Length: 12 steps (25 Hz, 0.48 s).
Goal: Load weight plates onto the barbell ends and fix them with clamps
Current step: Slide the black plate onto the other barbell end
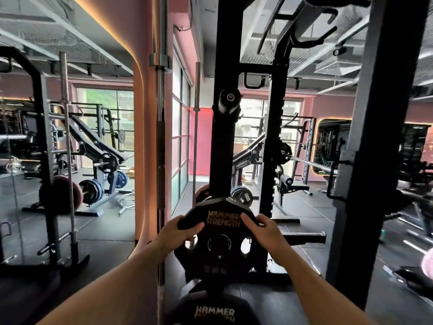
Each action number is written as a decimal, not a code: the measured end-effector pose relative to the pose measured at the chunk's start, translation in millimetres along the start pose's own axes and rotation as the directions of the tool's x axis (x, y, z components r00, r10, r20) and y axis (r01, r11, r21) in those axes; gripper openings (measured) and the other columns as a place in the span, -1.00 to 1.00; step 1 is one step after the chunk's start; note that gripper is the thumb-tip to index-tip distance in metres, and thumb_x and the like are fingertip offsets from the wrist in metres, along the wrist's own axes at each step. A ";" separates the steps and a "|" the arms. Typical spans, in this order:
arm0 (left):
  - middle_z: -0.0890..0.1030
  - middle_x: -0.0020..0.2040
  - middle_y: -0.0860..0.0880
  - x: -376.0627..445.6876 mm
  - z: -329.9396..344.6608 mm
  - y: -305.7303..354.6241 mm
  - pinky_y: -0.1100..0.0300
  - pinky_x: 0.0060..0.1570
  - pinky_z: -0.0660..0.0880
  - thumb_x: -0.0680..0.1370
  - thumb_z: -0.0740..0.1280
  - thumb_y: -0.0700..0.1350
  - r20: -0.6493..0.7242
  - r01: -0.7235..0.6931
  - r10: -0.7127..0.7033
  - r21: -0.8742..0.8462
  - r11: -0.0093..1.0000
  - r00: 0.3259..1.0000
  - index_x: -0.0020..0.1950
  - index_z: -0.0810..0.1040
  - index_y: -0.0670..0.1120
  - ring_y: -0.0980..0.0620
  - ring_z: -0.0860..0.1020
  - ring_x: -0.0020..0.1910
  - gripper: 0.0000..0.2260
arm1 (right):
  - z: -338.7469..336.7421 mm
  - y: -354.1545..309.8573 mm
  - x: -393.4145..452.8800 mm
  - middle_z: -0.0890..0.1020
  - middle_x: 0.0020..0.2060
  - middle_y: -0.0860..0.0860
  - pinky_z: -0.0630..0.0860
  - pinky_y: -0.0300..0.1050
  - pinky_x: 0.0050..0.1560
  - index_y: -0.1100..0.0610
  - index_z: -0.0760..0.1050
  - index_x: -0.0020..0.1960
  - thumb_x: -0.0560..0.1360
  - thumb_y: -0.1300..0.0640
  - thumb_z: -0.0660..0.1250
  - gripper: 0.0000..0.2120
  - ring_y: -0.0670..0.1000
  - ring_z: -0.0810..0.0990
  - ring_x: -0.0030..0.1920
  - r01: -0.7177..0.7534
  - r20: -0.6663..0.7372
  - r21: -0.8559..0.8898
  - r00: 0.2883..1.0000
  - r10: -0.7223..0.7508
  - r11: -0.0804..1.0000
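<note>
Now both hands, left (182,232) and right (264,231), closed on black plate (219,233) rim: heavy, could slip off storage peg.

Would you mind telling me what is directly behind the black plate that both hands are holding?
Behind the plate held by the left hand and right hand rises the rack's black upright; a reddish plate peeks out behind. The storage peg is covered.
</note>
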State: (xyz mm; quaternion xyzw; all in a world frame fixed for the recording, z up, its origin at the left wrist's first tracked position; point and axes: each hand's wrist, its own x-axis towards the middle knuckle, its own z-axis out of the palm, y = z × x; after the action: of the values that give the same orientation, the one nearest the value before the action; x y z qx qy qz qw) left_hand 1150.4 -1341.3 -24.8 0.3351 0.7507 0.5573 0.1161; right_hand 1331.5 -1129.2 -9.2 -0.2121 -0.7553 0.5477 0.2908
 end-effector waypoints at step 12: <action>0.62 -0.47 -0.20 -94.4 37.2 32.6 0.12 -0.36 0.48 0.18 0.52 0.46 -0.243 0.002 -0.004 -0.010 1.000 0.970 -0.44 0.49 -0.20 -0.17 0.57 -0.52 -0.30 | -4.2 16.7 -87.5 0.63 -0.50 -0.05 0.49 -0.14 -0.38 -0.03 0.65 -0.33 0.25 -0.46 0.42 -0.52 -0.08 0.57 -0.51 0.001 -0.117 0.089 0.993 0.010 0.996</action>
State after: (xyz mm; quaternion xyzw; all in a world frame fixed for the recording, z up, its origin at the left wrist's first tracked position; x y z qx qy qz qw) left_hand 1253.6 -1367.8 -26.9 0.2627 0.7572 0.5975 0.0255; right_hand 1399.1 -1177.0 -42.2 -0.2325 -0.7112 0.5681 0.3426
